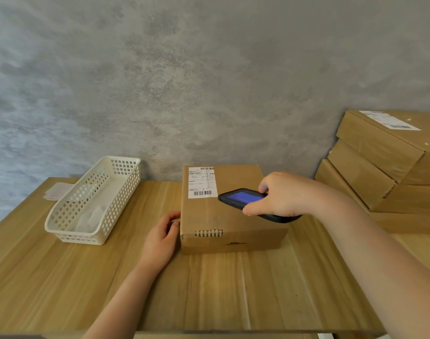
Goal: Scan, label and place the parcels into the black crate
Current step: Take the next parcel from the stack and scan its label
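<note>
The table carried the stack of waiting parcels, well beyond the right fingers. The parcel lay flat between the two hands. The basket with white slips stood further out from the left fingers. The right hand gripped the scanner, fingers curled round its body, the nose just beside the label. The left hand steadied the parcel, its loosely bent fingers touching the side wall. To scan well, the nose probably should aim square at the lower barcode, and the left fingers should stop the parcel from sliding. No black crate was visible.
</note>
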A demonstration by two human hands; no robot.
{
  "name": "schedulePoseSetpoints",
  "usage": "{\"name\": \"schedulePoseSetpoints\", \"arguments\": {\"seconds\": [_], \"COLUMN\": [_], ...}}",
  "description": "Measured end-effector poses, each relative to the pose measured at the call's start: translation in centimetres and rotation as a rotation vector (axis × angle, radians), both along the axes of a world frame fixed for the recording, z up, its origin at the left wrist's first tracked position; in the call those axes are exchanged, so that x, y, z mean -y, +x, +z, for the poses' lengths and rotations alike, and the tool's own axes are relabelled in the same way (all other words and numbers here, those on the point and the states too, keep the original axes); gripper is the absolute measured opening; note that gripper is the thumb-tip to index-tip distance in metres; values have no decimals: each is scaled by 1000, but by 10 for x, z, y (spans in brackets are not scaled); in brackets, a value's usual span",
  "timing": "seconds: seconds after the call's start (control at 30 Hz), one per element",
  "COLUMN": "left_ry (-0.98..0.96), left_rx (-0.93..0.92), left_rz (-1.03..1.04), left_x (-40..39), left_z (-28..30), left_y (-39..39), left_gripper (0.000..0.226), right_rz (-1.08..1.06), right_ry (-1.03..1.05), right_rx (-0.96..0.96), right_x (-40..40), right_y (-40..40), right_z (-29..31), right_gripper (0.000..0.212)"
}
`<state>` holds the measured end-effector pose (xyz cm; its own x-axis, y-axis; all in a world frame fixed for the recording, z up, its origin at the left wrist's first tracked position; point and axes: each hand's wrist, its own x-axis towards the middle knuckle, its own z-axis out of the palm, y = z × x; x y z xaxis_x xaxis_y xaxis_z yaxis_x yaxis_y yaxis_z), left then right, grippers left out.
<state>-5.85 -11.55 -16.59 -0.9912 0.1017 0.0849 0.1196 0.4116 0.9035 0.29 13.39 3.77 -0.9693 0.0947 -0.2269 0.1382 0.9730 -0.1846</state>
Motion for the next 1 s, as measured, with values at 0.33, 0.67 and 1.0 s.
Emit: {"name": "schedulePoseSetpoints", "arguments": {"seconds": [0.33,0.67,1.0], "left_ry": [-12,-11,-5], "left_rx": [-6,-7,12], "left_rz": [-2,5,29], "left_x": [1,-1,-5], "left_z": [-1,0,6], "left_y": [-1,0,3], "left_gripper": [25,26,26], "right_rz": [-378,-572,-473], "right_ry": [-48,36,145], "right_rx": [-380,-393,-415], "right_x": [-73,-107,-105], "right_y": [10,29,37], "right_z": [-73,-176,-209], "right_gripper": [50,62,65]}}
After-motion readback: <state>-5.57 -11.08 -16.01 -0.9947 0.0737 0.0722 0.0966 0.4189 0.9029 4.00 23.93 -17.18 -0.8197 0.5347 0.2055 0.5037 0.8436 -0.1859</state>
